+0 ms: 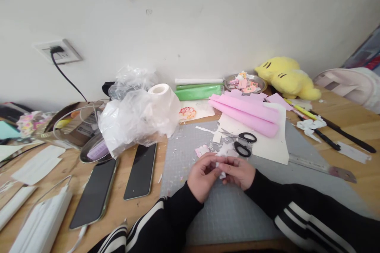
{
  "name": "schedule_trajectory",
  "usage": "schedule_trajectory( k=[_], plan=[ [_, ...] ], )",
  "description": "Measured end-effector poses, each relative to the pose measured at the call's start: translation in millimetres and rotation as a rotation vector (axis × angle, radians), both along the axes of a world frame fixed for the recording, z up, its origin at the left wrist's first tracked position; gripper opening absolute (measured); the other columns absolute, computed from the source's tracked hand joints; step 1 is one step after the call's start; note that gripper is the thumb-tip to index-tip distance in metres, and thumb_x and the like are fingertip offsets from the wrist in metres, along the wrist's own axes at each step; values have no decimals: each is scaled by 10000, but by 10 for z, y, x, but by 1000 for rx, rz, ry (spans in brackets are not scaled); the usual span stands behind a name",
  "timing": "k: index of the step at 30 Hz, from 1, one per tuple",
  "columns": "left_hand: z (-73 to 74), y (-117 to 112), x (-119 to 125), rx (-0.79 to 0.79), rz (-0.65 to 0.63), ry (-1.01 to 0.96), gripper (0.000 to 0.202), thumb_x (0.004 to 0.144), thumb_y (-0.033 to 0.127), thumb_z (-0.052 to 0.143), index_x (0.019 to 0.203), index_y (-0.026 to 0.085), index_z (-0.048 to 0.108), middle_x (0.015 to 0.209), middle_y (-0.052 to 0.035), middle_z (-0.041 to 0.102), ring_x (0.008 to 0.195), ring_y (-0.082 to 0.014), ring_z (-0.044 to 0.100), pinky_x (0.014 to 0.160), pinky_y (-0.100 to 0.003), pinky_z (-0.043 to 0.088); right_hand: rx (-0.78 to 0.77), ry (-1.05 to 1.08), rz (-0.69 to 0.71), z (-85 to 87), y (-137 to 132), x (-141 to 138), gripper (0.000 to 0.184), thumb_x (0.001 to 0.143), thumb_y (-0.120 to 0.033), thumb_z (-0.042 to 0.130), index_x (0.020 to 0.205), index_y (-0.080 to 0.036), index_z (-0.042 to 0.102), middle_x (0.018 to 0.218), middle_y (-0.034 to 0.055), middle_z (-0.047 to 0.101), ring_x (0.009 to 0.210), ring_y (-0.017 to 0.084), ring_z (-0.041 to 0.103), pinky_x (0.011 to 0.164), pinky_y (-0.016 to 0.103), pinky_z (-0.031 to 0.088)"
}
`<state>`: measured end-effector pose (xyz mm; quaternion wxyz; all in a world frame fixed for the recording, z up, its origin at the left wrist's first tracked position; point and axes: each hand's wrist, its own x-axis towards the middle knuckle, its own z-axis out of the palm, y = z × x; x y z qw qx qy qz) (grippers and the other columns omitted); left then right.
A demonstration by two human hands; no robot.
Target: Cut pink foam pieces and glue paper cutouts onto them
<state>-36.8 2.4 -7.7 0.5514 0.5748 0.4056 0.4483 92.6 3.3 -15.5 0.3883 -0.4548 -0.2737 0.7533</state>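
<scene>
Over the grey cutting mat (213, 217), my left hand (202, 176) and my right hand (240, 172) meet, fingertips pinched together. Between them is a small piece of white paper (222, 174), mostly covered by my fingers, so its full shape is hidden. Just beyond my hands lie scissors (243, 143) with black handles, their blades apart and resting among white paper scraps (227, 149). A small pink cut-out (202, 150) lies beside my left hand. Behind the scissors, pink crepe paper (246, 114) rests on a cream sheet (270, 148).
Two phones (141, 172) (95, 193) and a white power strip (41, 221) lie left. Plastic bags (127, 118) and a white roll (162, 91) stand behind. A metal ruler (311, 163) is right; a dish of cut-outs (261, 81) and yellow plush toys (292, 81) sit by the wall.
</scene>
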Motion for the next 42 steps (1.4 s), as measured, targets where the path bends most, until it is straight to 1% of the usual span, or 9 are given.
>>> schedule_trajectory(
  k=[3,6,10,13,17,22,27,31,42],
  plan=[
    [18,-41,13,43,-42,33,184,671,196,592,849,179,635,922,-63,544,840,-171,502,723,-274,403,-6,9,68,26,-4,85,443,414,-372,741,727,-107,572,545,-33,559,466,56,516,430,179,426],
    [10,-69,33,30,-42,19,186,668,205,599,851,174,617,908,-54,527,776,-143,499,682,-257,399,80,-48,102,53,-10,133,410,435,-415,717,652,-104,560,490,-45,534,430,51,487,434,198,421],
    [7,-73,67,-142,-25,-146,313,631,258,641,895,173,497,732,14,504,593,-76,483,580,-221,397,166,-97,62,58,-11,142,426,449,-494,677,554,-131,482,432,-75,467,381,38,429,411,203,400],
    [14,-65,86,-252,11,-257,411,582,359,666,847,181,406,680,42,502,517,-69,500,521,-216,401,223,-153,86,65,-18,138,434,488,-528,643,544,-143,453,427,-65,474,369,45,424,398,205,370],
    [-4,-71,87,-304,-112,-169,394,627,516,553,694,158,405,489,48,492,412,-78,473,445,-210,352,351,-199,120,91,-66,114,413,573,-542,583,546,-163,422,427,-44,504,370,60,430,384,206,323],
    [-21,-94,78,-260,-188,-89,386,668,524,502,625,142,465,506,17,512,463,-86,464,482,-223,360,437,-205,158,73,-125,88,386,606,-515,579,551,-172,411,469,-29,526,409,70,436,406,209,310],
    [5,-87,77,-256,-199,-125,390,619,523,555,568,153,441,497,25,503,477,-90,455,481,-218,357,399,-269,185,43,-119,105,424,563,-556,587,540,-166,419,443,-38,500,377,55,381,386,202,287],
    [21,-81,69,-259,-217,-144,373,589,467,616,528,154,422,466,37,485,457,-76,433,486,-213,344,366,-255,214,37,-106,140,449,545,-589,571,544,-157,452,453,-23,531,370,61,409,375,203,313],
    [39,-89,20,-349,-303,-165,380,593,464,613,503,159,405,422,43,464,380,-55,382,397,-190,286,209,-77,322,81,-104,231,399,555,-494,633,528,-119,498,417,-41,486,343,40,412,345,171,290]
  ],
)
